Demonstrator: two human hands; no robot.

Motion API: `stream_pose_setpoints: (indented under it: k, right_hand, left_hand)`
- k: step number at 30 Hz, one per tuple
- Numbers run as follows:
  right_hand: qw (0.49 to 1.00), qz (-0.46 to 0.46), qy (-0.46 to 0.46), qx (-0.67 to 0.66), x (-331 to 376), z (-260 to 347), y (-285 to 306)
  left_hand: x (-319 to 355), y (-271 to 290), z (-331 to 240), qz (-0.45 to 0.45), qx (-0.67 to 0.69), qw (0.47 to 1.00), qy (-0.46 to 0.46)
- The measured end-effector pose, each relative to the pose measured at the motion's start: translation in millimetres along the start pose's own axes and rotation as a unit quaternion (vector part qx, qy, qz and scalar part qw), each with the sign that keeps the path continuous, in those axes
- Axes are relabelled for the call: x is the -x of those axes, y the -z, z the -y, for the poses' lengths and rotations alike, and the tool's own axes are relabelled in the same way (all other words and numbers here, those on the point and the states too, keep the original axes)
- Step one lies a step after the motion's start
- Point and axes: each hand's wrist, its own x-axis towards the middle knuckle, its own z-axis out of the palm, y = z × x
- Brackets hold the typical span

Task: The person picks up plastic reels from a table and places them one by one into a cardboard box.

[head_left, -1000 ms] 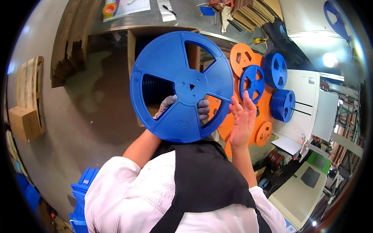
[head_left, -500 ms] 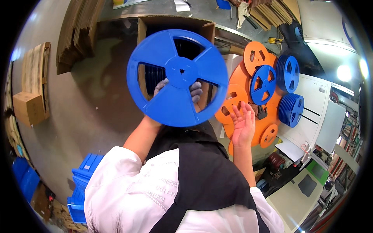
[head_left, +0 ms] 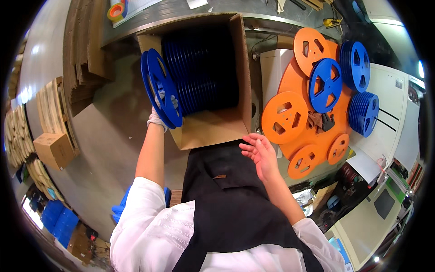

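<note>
My left hand (head_left: 157, 117), in a light glove, grips a blue plastic reel (head_left: 156, 63). The reel is held upright, nearly edge-on, at the left side of an open cardboard box (head_left: 209, 129). Some fingers show through the reel's cut-outs. Inside the box, blue reels (head_left: 195, 94) stand packed in two rows; its far right part is dark. My bare right hand (head_left: 262, 156) holds nothing. Its fingers are apart and slightly bent, close to the box's near right corner.
To the right stands a large orange disc (head_left: 290, 77) bearing smaller orange discs, a blue reel (head_left: 325, 86) and a dark glove (head_left: 327, 121). Stacked blue reels (head_left: 362, 113) sit beyond it. Flattened cartons (head_left: 84, 54) lean at the left. A metal bench (head_left: 258, 10) runs along the back.
The blue reel has moved left from in front of the box and turned from face-on to nearly edge-on. My right hand has shifted left and lower. The view has shifted, showing more inside the box.
</note>
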Motion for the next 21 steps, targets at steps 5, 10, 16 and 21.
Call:
stream_pose_setpoints:
  k: [5,10,16,21]
  right_hand:
    - [0.998,-0.067,-0.006,-0.014,-17.3,-1.9,37.9]
    - [0.997,-0.063,-0.037,-0.029,-30.2,-15.6,68.2]
    - [0.996,-0.056,-0.058,0.032,-48.2,-13.8,111.5]
    - [0.979,-0.177,0.094,0.033,-103.7,52.7,225.7]
  left_hand:
    - [-42.7,5.8,-9.8,-0.017,-0.030,0.999,-0.032]
    - [-65.7,12.2,-6.6,-0.041,-0.055,0.995,-0.074]
    - [-23.7,-41.7,27.4,-0.247,-0.168,0.946,-0.126]
    - [48.5,3.0,117.0,-0.277,-0.255,0.925,-0.044]
